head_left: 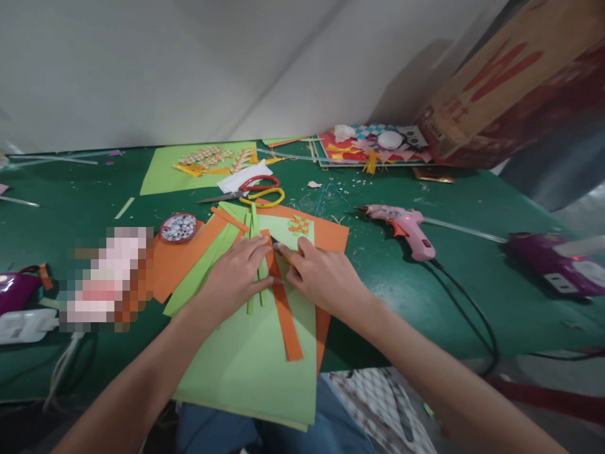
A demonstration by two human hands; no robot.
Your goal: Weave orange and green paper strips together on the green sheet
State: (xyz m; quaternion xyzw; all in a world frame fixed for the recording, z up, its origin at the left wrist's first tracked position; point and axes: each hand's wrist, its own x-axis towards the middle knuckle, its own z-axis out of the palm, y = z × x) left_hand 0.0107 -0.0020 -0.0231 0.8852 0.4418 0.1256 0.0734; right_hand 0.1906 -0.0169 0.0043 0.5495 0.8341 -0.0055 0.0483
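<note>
My left hand (241,271) lies with its fingers stretched out, pressing on an orange paper strip (286,321) and narrow green strips (251,302). Beneath them is a stack of light green paper sheets (246,372) that overhangs the table's front edge. My right hand (324,271) is closed round a slim dark-tipped tool (275,242) that looks like a craft knife; most of it is hidden in the fingers. Its tip meets the orange strip near the upper end. Just above my right hand, a small woven orange-and-green paper piece (299,224) sits on the green sheet.
Scissors (258,192) with red and yellow handles lie behind the paper. At right are a pink glue gun (401,227) and a purple power strip (558,261). A round box (178,227) stands at left, a brown paper bag (501,82) at back right.
</note>
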